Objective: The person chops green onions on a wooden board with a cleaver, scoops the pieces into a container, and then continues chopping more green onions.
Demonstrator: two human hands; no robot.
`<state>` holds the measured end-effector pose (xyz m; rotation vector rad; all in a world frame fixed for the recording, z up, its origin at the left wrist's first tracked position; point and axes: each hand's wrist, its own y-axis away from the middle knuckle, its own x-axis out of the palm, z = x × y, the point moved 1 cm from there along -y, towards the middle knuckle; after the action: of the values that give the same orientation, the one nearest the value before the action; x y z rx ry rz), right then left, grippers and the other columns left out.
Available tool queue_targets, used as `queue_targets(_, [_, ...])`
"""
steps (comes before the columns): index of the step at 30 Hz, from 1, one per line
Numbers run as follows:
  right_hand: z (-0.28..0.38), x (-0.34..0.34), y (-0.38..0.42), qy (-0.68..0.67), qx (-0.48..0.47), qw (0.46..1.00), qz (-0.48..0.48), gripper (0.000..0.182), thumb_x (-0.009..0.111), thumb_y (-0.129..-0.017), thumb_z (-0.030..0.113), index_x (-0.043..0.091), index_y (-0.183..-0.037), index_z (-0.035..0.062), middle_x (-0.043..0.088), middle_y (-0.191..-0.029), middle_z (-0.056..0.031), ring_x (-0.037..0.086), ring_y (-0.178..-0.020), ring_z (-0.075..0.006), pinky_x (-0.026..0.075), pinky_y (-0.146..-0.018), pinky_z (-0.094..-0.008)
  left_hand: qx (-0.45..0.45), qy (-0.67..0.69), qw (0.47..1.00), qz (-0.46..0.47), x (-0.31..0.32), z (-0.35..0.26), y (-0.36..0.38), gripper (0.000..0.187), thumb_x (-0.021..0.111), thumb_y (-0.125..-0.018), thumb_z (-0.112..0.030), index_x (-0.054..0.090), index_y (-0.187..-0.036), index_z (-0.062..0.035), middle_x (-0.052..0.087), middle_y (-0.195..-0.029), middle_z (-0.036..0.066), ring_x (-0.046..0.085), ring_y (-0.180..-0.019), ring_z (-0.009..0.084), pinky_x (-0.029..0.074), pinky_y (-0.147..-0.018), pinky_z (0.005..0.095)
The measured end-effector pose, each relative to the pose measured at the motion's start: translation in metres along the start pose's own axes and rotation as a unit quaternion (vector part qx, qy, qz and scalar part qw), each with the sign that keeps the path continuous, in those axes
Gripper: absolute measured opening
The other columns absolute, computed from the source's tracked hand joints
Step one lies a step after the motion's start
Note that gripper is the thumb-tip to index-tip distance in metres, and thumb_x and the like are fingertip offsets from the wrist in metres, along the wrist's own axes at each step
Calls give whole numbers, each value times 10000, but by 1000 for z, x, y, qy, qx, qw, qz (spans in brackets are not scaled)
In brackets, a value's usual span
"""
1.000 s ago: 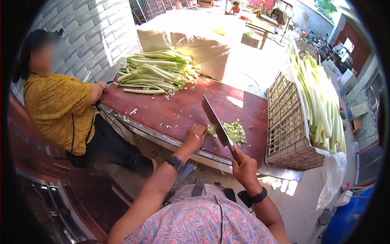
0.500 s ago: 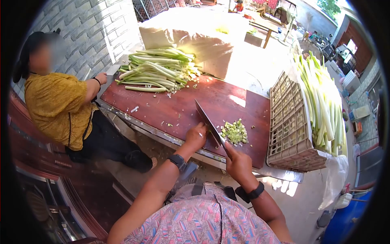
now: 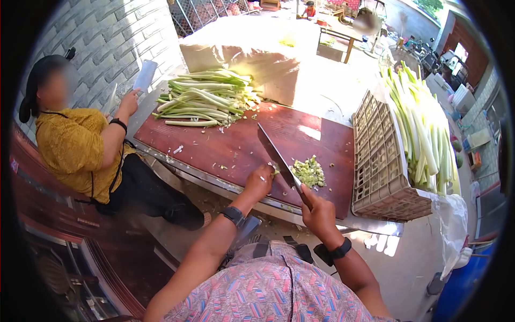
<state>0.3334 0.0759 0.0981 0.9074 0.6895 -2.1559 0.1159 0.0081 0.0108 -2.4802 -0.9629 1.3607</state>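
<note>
My right hand is closed round the handle of a large knife, whose blade slants up and left over the red board. Just left of the blade, my left hand is closed on a short piece of green stalk, mostly hidden by the fingers. Chopped green pieces lie in a small heap right of the blade. Farther back on the board rests a pile of long green onion stalks.
At the left stands a co-worker in a yellow top, holding a cleaver upright. A plastic crate of long green onions stands at the right edge. Behind the board is a large covered block.
The co-worker has raised the cleaver from beside the board. My knife and both hands stay near the same place, with the knife handle slightly lower and the view shifted a little.
</note>
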Motion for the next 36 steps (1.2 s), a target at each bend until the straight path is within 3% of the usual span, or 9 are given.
queue_targets(11, [12, 9, -4, 31, 1, 999, 39, 507, 658, -762, 55, 607, -1258, 146, 648, -825, -221, 634, -734, -409, 501, -645, -464, -56, -114, 991, 44, -6, -2, 6, 135, 552, -776, -56, 589, -905, -47, 599, -920, 170, 620, -747, 416, 507, -630, 509])
queue_targets(20, [8, 27, -27, -16, 3, 1000, 5, 507, 643, -781, 66, 580, -1280, 129, 631, -738, -222, 632, -677, -403, 500, -603, -457, 13, 60, 989, 133, -15, 20, 3, 150, 589, -840, -165, 615, -942, -59, 603, -906, 146, 610, -795, 388, 500, -685, 478])
queue_targets(21, [8, 26, -26, -41, 18, 999, 1, 510, 636, -779, 47, 574, -1282, 104, 630, -740, -228, 632, -680, -404, 500, -601, -441, 13, 59, 990, 131, -24, 29, -4, 150, 589, -840, -165, 615, -942, -59, 603, -906, 146, 610, -795, 388, 500, -685, 478])
queue_targets(23, [6, 32, -24, -33, 3, 999, -9, 525, 634, -776, 27, 562, -1292, 85, 629, -757, -237, 633, -689, -409, 499, -609, -419, 48, 13, 997, -55, -51, 54, -25, 163, 585, -836, -120, 608, -984, -57, 592, -966, 147, 585, -884, 375, 493, -746, 460])
queue_targets(25, [13, 30, -22, -54, 58, 997, 6, 538, 656, -784, 18, 550, -1309, 76, 666, -915, -251, 685, -866, -362, 530, -724, -356, 12, -33, 995, -94, -76, 90, -42, 196, 593, -819, -85, 594, -1011, -48, 582, -1022, 147, 561, -948, 363, 482, -795, 456])
queue_targets(29, [15, 34, -20, -11, 59, 998, 8, 533, 654, -783, -11, 551, -1302, 60, 670, -941, -248, 701, -869, -325, 519, -731, -320, -22, -194, 976, -96, -107, 166, -67, 214, 551, -846, -103, 582, -1050, -47, 582, -1148, 148, 558, -1048, 353, 477, -873, 454])
queue_targets(30, [12, 38, -20, -26, 19, 999, -23, 536, 630, -759, 8, 551, -1287, 54, 630, -815, -247, 632, -761, -428, 503, -656, -438, -41, -240, 964, -104, -110, 182, -71, 221, 535, -856, -112, 577, -1064, -50, 574, -1201, 147, 551, -1090, 349, 472, -904, 448])
queue_targets(33, [8, 43, -17, -33, 17, 998, -42, 527, 634, -767, 18, 550, -1286, 46, 638, -853, -258, 641, -828, -422, 518, -687, -420, -78, -284, 951, -94, -113, 217, -80, 228, 520, -856, -121, 574, -1066, -50, 539, -1293, 144, 529, -1161, 331, 471, -928, 436])
queue_targets(36, [16, 41, -15, -36, 63, 997, -35, 524, 638, -775, 18, 548, -1291, 43, 647, -905, -260, 654, -901, -396, 529, -726, -385, -126, -282, 949, -58, -117, 226, -87, 288, 554, -826, -129, 584, -1109, -87, 558, -1160, 107, 536, -1091, 320, 481, -873, 458])
